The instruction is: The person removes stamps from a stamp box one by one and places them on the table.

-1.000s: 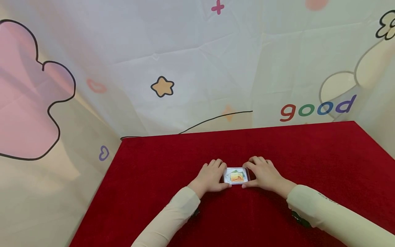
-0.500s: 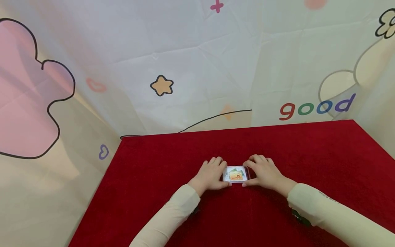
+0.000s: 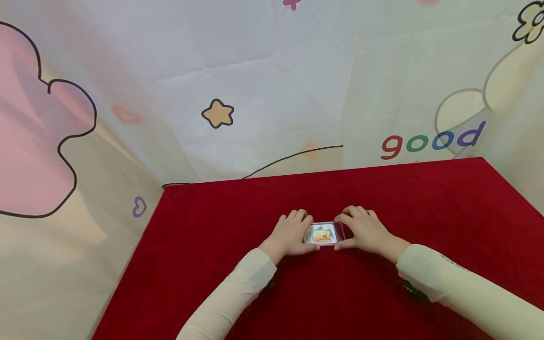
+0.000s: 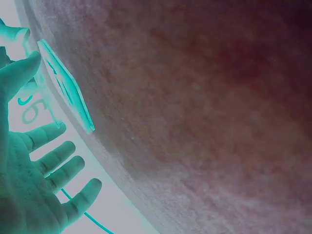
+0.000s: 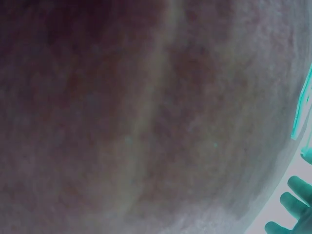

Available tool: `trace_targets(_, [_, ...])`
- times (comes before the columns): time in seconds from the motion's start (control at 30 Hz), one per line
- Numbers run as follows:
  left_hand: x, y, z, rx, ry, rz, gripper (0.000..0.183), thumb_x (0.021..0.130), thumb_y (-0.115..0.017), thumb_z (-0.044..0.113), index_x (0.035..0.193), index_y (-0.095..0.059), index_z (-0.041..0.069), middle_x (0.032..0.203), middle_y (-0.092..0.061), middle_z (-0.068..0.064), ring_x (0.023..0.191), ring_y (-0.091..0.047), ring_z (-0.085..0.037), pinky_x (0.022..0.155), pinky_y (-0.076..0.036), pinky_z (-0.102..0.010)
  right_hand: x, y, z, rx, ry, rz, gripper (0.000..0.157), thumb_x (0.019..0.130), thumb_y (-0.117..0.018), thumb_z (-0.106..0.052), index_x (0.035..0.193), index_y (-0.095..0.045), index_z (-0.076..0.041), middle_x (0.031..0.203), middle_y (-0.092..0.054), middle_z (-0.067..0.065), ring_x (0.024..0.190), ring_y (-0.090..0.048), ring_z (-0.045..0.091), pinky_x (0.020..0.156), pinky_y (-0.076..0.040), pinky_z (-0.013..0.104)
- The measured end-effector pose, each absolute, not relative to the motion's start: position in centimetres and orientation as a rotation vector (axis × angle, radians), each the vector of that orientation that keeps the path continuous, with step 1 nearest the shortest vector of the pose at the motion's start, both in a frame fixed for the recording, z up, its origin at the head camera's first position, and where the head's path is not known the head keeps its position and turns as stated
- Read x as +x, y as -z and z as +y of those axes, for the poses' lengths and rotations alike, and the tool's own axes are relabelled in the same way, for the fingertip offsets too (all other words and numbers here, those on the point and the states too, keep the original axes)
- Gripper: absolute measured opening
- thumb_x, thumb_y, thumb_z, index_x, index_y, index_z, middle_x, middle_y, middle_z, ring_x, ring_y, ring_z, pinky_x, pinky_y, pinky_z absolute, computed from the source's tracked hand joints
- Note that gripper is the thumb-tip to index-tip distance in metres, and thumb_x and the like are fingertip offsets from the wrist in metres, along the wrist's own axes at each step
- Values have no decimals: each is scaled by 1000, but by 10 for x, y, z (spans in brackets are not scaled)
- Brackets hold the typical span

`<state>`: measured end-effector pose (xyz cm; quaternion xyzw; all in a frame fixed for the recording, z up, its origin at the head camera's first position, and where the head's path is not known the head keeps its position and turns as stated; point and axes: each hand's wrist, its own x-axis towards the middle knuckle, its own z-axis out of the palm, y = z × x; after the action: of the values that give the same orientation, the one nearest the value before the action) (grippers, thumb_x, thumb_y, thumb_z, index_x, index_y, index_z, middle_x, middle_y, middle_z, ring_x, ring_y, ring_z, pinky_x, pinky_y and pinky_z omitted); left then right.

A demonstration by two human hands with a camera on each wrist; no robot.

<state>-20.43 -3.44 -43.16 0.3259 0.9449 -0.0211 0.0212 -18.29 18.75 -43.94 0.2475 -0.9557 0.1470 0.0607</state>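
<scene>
A small flat clear-edged case (image 3: pixel 322 234) shows a white card with an orange and green picture. It lies between both hands, close over the red cloth. My left hand (image 3: pixel 290 233) grips its left end, thumb at the near edge and fingers at the far corner. My right hand (image 3: pixel 363 233) holds the right end the same way, around a see-through part (image 3: pixel 340 232) that sticks out beyond the card. In the left wrist view, the case's thin edge (image 4: pixel 68 87) appears tilted beside spread fingers (image 4: pixel 58 156). The right wrist view catches only fingertips (image 5: pixel 295 204) and a clear edge.
Red cloth (image 3: pixel 238 212) covers the table. A pale printed curtain (image 3: pixel 272 94) hangs behind and along the sides, with a star and the word "good". Dark bands show under both sleeves (image 3: pixel 250 278).
The card has shifted left relative to the right hand, and the see-through part at its right end has widened. The whole view has dipped slightly, so everything sits higher.
</scene>
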Motion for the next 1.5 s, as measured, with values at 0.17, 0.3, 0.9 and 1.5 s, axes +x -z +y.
trace_targets(0.17, [-206, 429, -32, 999, 63, 2922, 62, 82, -60, 57, 128, -49, 17, 129, -48, -3, 115, -46, -16, 89, -45, -35, -184, 435, 191, 753, -438, -2893, 61, 67, -82, -47, 111, -65, -9, 111, -57, 15, 103, -52, 34, 85, -40, 58])
trace_targets(0.3, [-206, 427, -29, 998, 68, 2901, 62, 83, -60, 57, 129, -48, 17, 130, -48, -3, 116, -45, -16, 90, -45, -35, -183, 432, 194, 749, -443, -2901, 59, 68, -82, -46, 110, -65, -9, 111, -57, 16, 104, -51, 35, 86, -39, 59])
trace_targets(0.9, [-212, 422, -13, 994, 78, 2889, 61, 83, -60, 57, 128, -48, 18, 129, -48, -1, 114, -45, -15, 87, -43, -34, -186, 427, 207, 747, -430, -2904, 60, 66, -83, -44, 112, -65, -9, 113, -56, 17, 104, -51, 36, 88, -38, 60])
trace_targets(1.5, [-212, 419, 10, 1005, 64, 2865, 61, 82, -62, 60, 123, -49, 18, 123, -48, 0, 111, -44, -14, 85, -43, -31, -185, 427, 229, 728, -391, -2909, 60, 67, -83, -43, 112, -65, -9, 114, -56, 18, 104, -51, 37, 87, -37, 60])
